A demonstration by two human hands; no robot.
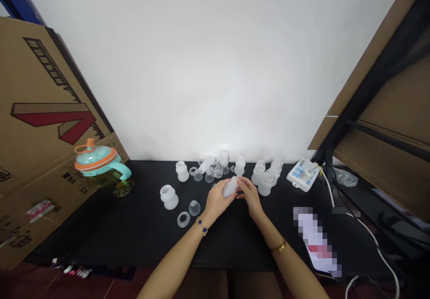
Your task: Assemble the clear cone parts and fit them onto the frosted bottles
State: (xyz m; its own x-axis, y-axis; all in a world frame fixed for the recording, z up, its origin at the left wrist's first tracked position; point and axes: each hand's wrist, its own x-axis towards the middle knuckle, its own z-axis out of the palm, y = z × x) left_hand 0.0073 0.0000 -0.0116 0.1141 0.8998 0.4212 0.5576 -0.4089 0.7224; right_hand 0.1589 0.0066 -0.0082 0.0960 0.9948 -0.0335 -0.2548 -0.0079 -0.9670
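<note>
Above the black table, my left hand is wrapped round a frosted white baby bottle, tilted with its neck pointing away from me. The fingers of my right hand close on the bottle's neck end, where a small clear part shows; its exact shape is hard to make out. Left of my hands lie a clear dome cap and a translucent ring. Two open white bottles stand farther left. Several bottles with tops fitted stand to the right of my right hand.
Loose clear caps and rings lie by the wall with more bottles. A teal-and-orange jug stands left beside a large cardboard box. On the right are a white plastic case, a partly blurred phone-like object and a white cable.
</note>
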